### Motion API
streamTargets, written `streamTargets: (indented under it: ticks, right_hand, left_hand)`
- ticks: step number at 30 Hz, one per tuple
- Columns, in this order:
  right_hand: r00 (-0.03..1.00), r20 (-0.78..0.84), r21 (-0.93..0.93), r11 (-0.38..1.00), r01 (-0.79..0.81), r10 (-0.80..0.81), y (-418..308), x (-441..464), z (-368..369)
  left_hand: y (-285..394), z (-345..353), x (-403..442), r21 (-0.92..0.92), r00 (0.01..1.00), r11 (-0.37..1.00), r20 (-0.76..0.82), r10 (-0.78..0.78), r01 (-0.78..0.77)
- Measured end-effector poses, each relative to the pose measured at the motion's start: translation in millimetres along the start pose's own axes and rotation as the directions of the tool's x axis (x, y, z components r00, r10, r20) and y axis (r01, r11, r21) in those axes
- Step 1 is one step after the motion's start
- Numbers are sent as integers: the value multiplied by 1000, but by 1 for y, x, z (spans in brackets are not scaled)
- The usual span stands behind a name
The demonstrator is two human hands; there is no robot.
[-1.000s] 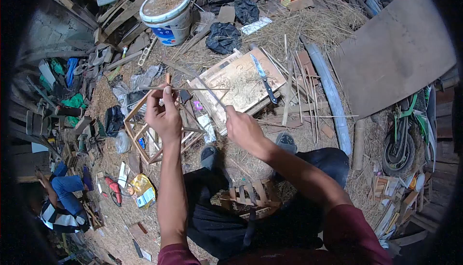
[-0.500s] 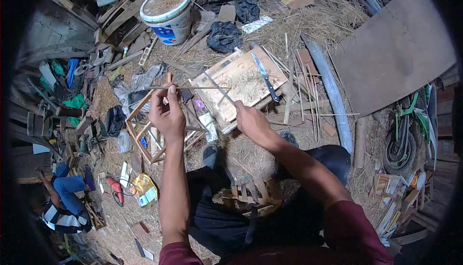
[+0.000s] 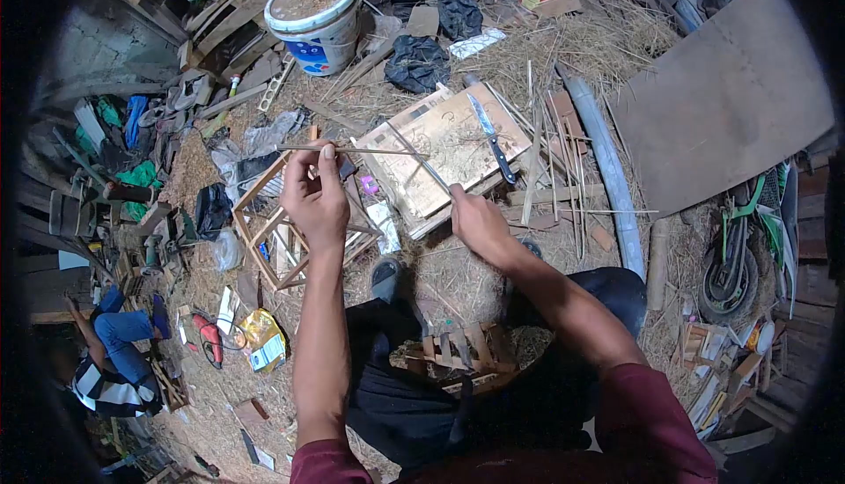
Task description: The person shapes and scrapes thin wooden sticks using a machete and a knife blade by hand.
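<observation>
My left hand [image 3: 314, 207] is closed in a pinch around a thin wooden stick [image 3: 374, 150], which points right across the wooden board [image 3: 405, 201]. In my right hand [image 3: 482, 231] is a narrow dark strip-like tool [image 3: 433, 174], perhaps a file or blade; its exact kind is unclear. The tool slants up and left, crossing the stick near its right end; I cannot tell whether the two touch. Shavings lie on the board below. A kitchen knife [image 3: 486, 128] with a black handle rests along the board's right side, its handle over the edge.
Left of the board stands a wooden frame [image 3: 255, 246]. Thin sticks [image 3: 563, 176] and a grey pole [image 3: 607, 167] lie to the right. A lidded white bucket [image 3: 317, 31] is behind. A seated person [image 3: 123, 343] is at far left, near a red power tool [image 3: 209, 339].
My right hand has shifted right with the dark tool, moving its tip along too. My left hand still pinches the stick, slightly further right in view. The whole view has shifted a little.
</observation>
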State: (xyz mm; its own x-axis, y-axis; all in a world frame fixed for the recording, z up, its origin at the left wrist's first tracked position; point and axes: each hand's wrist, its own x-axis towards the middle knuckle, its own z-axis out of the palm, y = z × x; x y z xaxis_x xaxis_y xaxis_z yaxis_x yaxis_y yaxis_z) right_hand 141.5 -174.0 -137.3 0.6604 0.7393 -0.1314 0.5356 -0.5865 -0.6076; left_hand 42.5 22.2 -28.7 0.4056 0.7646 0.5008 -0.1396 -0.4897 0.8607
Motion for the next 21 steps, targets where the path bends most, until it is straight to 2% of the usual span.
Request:
streamTargets:
  ticks: [2,5,6,9,10,13,14,17,21]
  right_hand:
    - [1000,18,37,999,7,-7,-15,-7,-15]
    - [1000,8,84,996,13,-14,-1,-8,-1]
    - [1000,-21,24,1000,-14,15,5,-4,-1]
    - [1000,15,8,1000,-27,27,9,-3,2]
    - [999,-17,21,999,37,-36,-3,-12,-10]
    - [1000,9,-76,997,-3,3,14,-9,4]
    - [1000,27,-91,996,-4,7,20,-8,7]
    - [997,62,5,998,-56,55,5,-13,-2]
    - [999,3,-103,994,-40,41,36,-13,23]
  left_hand:
    - [-3,0,0,-18,1000,1000,13,-8,8]
    - [5,1,-1,2,1000,1000,0,-18,18]
    - [3,1,-2,-15,1000,1000,-9,-15,15]
    - [-2,-2,-1,63,998,996,0,61,-61]
    - [-2,-3,-2,47,1000,999,5,28,-28]
    - [0,-5,-2,14,998,998,24,64,-64]
    - [-1,-3,-5,-28,1000,999,6,30,-30]
    - [-2,-5,-5,-20,999,999,16,36,-35]
    - [2,-7,-5,43,999,998,7,51,-52]
